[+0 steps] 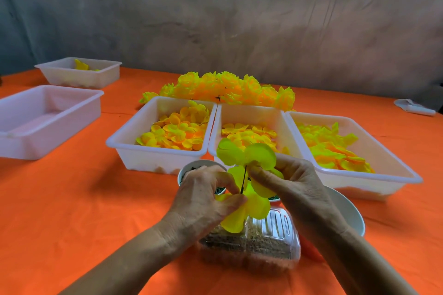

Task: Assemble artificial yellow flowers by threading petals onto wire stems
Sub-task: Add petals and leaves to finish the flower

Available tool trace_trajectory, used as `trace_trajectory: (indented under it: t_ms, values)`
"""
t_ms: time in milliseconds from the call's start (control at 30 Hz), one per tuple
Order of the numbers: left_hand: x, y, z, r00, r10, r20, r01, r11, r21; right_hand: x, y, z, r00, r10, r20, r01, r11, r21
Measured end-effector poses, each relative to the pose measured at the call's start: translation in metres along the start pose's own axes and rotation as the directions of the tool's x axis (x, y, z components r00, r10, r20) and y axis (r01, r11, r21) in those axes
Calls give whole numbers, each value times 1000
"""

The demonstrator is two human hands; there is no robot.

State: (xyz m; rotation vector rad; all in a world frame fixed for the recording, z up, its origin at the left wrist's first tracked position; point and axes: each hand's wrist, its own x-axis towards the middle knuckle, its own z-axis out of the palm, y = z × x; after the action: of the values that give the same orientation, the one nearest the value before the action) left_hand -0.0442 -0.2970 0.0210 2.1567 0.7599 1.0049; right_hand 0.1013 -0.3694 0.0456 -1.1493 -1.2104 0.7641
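Orange-covered surface (72, 199) carried five white trays (158, 153), three side by side holding yellow petals (175, 132). Finished flowers (227, 88) lay heaped behind them. Clear plastic container (271, 244), white bowl (350, 213) and small cup (191, 166) sat nearest.

Both hands, left (203, 195) and right (296, 184), cover the cup (191, 166) behind them and much of the bowl (352, 213). What fills the cup is too small to tell. The wire (244, 181) shows only between the petals (247, 153); its ends are hidden. The far-right white object (414, 108) is blurred. The left tray (48, 120) runs off the edge.
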Motion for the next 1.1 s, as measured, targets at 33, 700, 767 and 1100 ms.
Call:
trace_trajectory:
  t_ms: [33,700,767,1100]
  values:
    - [0,0,0,1000,-6,-3,6,1000,-7,0,0,0,1000,-1,7,1,1000,3]
    - [-1,2,0,1000,-16,10,16,1000,-27,-1,-6,-3,782,-597,179,553,532,-641]
    - [-1,3,-1,1000,21,-3,-21,1000,-7,-1,-6,-5,737,-631,242,581,408,-705]
    - [0,-1,0,999,36,2,-36,999,-20,4,-9,-7,649,-619,443,660,168,-732]
